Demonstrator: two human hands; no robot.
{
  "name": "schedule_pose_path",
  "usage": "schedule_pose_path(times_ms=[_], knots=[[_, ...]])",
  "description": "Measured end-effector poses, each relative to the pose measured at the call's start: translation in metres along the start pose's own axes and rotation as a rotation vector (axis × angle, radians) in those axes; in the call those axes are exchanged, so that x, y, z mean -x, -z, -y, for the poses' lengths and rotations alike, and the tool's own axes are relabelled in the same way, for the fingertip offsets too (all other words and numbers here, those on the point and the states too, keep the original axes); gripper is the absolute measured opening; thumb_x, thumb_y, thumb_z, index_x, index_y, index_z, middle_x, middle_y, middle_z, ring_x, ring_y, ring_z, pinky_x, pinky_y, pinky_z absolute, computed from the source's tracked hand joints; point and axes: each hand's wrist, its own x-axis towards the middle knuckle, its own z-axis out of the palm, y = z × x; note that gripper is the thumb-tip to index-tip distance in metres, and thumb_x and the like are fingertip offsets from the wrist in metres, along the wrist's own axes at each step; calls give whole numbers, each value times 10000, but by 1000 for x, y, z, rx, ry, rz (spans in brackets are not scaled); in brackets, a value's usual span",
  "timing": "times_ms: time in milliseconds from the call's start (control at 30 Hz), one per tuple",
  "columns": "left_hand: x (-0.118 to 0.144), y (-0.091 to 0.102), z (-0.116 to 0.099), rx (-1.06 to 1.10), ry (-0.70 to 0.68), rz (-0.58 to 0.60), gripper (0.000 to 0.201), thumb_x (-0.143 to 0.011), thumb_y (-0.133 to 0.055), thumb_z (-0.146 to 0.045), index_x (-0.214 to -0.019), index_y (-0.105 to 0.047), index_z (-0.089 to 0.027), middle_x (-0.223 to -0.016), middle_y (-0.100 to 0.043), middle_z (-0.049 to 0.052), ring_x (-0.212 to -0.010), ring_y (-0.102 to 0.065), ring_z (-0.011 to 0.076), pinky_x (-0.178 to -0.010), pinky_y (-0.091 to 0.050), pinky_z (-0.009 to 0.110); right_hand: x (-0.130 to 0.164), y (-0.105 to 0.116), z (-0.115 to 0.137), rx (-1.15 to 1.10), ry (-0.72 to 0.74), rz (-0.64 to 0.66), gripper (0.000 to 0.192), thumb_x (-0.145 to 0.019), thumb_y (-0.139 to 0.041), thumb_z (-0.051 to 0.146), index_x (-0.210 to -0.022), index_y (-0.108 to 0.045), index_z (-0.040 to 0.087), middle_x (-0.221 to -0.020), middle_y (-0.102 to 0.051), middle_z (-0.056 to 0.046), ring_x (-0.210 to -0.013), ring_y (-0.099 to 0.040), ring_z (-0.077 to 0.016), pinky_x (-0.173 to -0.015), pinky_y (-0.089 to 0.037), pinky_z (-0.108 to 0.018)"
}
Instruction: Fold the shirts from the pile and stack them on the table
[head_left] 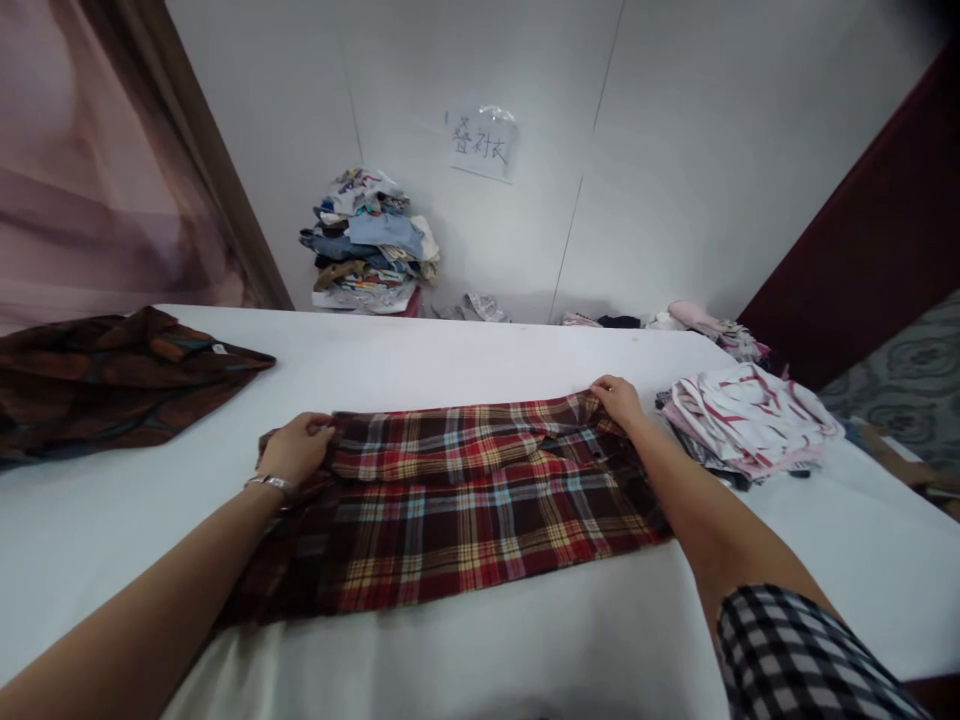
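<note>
Plaid flannel shirt point(465, 500) lay flat across the middle of the white bench point(480, 350), long axis left to right, partly folded. The far edge had been turned over toward the near side, forming a doubled band along the top. The lower body panel was still a single spread layer and the near hem sat close to the bench edge.

Left hand point(294, 448) was clenched on the shirt's left end at the fold line, grip closed around bunched fabric. A metal bracelet point(271, 484) sat on that wrist. Right hand point(616, 398) pinched the far-right corner of the folded band, fingers closed on cloth. Both hands were on the same fold, at opposite ends.

Judgement: early-to-mid fold. One lengthwise fold was roughly in, but its edge was wavy and not squared. Remaining: flatten that fold, then the crosswise folds.

Around it: a dark brown patterned garment point(112, 375) lay spread at the left of the bench, and a pink-and-white striped folded pile point(750, 415) just right of the shirt. A heap of mixed clothes point(371, 245) sat against the back wall under a paper sign point(484, 142).
</note>
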Motion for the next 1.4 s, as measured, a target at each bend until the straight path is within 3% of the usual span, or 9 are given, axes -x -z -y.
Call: schedule_pose_path(times_ms=[167, 267, 367, 567, 767, 933, 1067, 1267, 1400], knots=[[6, 8, -12, -169, -35, 114, 373, -886, -469, -287, -1189, -606, -119, -1018, -718, 83, -966, -666, 252, -857, -499, 324, -1, 0, 0, 80, 3, 15, 150, -812, -598, 237, -779, -736, 189, -834, -744, -73, -840, -645, -210, -804, -448, -301], [13, 11, -19, -286, -147, 33, 376, -908, -428, -299, -1165, -619, -102, -1118, -674, 157, -1012, -647, 292, -875, -495, 372, 6, -2, 7, 102, 33, -46, 195, -858, -550, 232, -870, -739, 188, -997, -734, -107, -998, -614, -240, -915, -418, -339], [35, 7, -38, -272, -421, -73, 348, -930, -420, -364, -1076, -648, -145, -1092, -661, 136, -1029, -624, 280, -929, -470, 379, 28, -4, 21, 57, 181, -97, 234, -897, -494, 216, -946, -721, 187, -1047, -709, -110, -1038, -578, -245, -952, -406, -357], [105, -36, -112, -182, -1007, 159, 199, -924, -499, -233, -1038, -656, -191, -1075, -664, 85, -989, -602, 229, -872, -467, 357, 89, -14, 55, 1, 639, 97, 146, -854, -603, 220, -979, -676, 196, -1034, -666, -81, -999, -541, -233, -911, -421, -365], [106, -51, -142, -326, -935, 151, 235, -901, -430, -94, -917, -655, -157, -934, -669, 107, -917, -622, 234, -821, -468, 365, 90, -17, 67, 258, 478, 82, 240, -912, -457, 125, -976, -687, 149, -1037, -663, -132, -1010, -519, -255, -897, -392, -379], [110, -33, -122, -218, -961, 28, 277, -924, -370, -132, -873, -633, -201, -868, -677, 78, -830, -629, 225, -774, -464, 348, 100, -16, 64, 249, 485, 103, 293, -886, -461, 93, -1014, -714, 165, -1026, -671, -115, -995, -543, -239, -861, -412, -354], [119, -36, -107, -189, -915, 102, 293, -906, -354, -145, -797, -611, -235, -816, -678, 52, -751, -657, 216, -684, -475, 318, 111, -19, 63, 155, 416, 175, 351, -846, -471, 58, -1049, -737, 167, -1071, -686, -101, -1003, -588, -217, -890, -447, -334], [120, -40, -103, 19, -911, 128, 252, -932, -419, -288, -888, -666, -264, -968, -719, 68, -893, -684, 243, -805, -532, 361, 116, -15, 66, -44, 409, -38, 323, -876, -492, 133, -1107, -713, 181, -1225, -668, -103, -1168, -579, -226, -1052, -418, -389], [103, -46, -96, -64, -862, 8, 336, -902, -508, -396, -1149, -671, -237, -1353, -623, 147, -1278, -549, 333, -1073, -417, 508, 97, -12, 71, 6, 289, -83, 418, -939, -494, 307, -1309, -587, 138, -1498, -450, -178, -1418, -360, -305, -1152, -296, -487]])
